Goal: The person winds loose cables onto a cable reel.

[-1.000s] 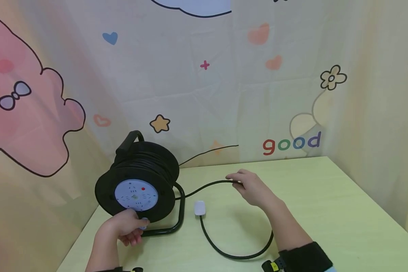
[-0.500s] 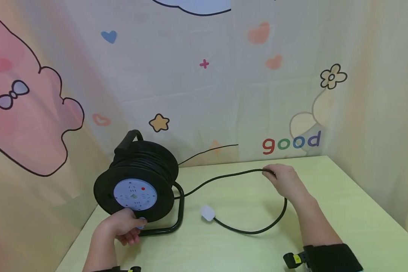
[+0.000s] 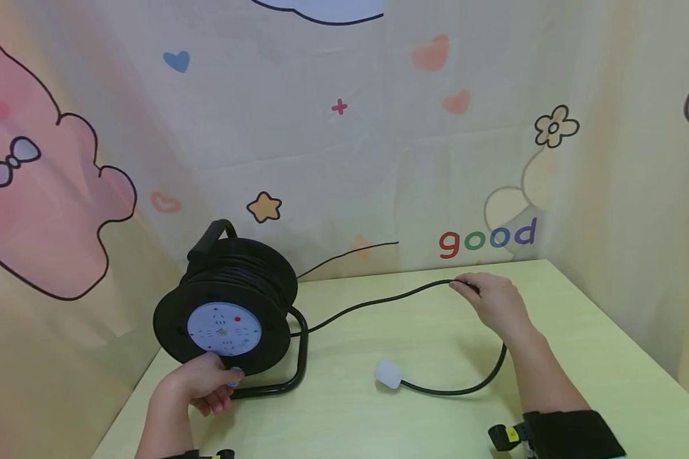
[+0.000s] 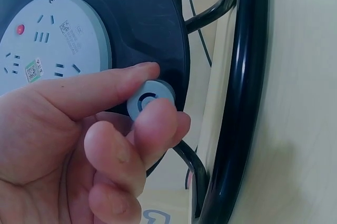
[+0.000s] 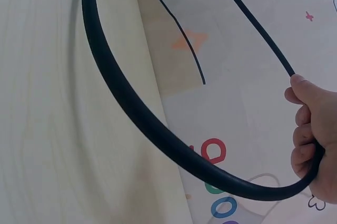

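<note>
A black cable reel (image 3: 224, 299) stands at the left of the table, its round socket panel (image 3: 224, 328) facing forward. My left hand (image 3: 202, 381) is at the lower front of the reel. Thumb and fingers of it pinch a small grey knob (image 4: 150, 97) by the rim, as the left wrist view shows. Over the right half of the table, my right hand (image 3: 496, 303) grips the black cable (image 3: 373, 302) that runs from the reel. From under that hand the cable curves back to a white plug (image 3: 388, 373). In the right wrist view, curled fingers wrap the cable.
The reel's black tube stand (image 3: 304, 357) rests on the pale green table (image 3: 344, 421). A printed curtain (image 3: 344, 159) hangs right behind the table and along both sides. The thin dark line (image 3: 350, 254) beside the reel is on the curtain.
My right hand has moved right and slightly back with the cable, drawing out a longer stretch. The plug has swung round and shifted right. My left hand has kept its place at the knob.
</note>
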`<state>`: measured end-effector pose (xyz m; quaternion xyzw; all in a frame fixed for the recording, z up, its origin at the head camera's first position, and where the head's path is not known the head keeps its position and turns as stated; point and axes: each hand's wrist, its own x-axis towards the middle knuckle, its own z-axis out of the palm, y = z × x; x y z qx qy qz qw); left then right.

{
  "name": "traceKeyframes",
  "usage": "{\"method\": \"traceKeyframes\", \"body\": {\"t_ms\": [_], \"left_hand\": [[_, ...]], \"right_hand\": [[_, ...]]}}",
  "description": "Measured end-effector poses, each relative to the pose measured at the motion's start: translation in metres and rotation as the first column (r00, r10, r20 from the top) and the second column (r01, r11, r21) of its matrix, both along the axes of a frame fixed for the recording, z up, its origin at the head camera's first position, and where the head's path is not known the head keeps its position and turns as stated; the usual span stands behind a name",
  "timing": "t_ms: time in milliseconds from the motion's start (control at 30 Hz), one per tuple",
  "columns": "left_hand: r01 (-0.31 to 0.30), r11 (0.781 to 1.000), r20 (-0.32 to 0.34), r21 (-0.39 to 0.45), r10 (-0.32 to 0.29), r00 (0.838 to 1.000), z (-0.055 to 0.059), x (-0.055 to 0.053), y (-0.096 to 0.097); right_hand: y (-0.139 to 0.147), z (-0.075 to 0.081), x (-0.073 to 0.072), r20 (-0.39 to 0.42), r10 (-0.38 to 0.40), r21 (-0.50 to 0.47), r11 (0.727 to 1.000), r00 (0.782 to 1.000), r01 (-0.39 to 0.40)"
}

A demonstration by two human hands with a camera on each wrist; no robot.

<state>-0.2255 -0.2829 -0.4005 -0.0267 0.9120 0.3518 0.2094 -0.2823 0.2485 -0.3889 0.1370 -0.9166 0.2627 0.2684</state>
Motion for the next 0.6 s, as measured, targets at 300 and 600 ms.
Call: {"method": "traceKeyframes", "body": {"t_ms": [300,600], "left_hand": [[-0.022,0.998,0.031,0.057,0.020,0.999,0.000,0.003,-0.003],[-0.059,0.994,0.032,0.096,0.056,0.998,-0.002,0.004,-0.017]], "right_hand": [[-0.003,-0.001,-0.001,-0.023,0.040,-0.042,0.998,0.999,-0.041],[-0.015,-0.001,0.000,-0.089,0.093,-0.058,0.993,0.992,-0.098]]}}
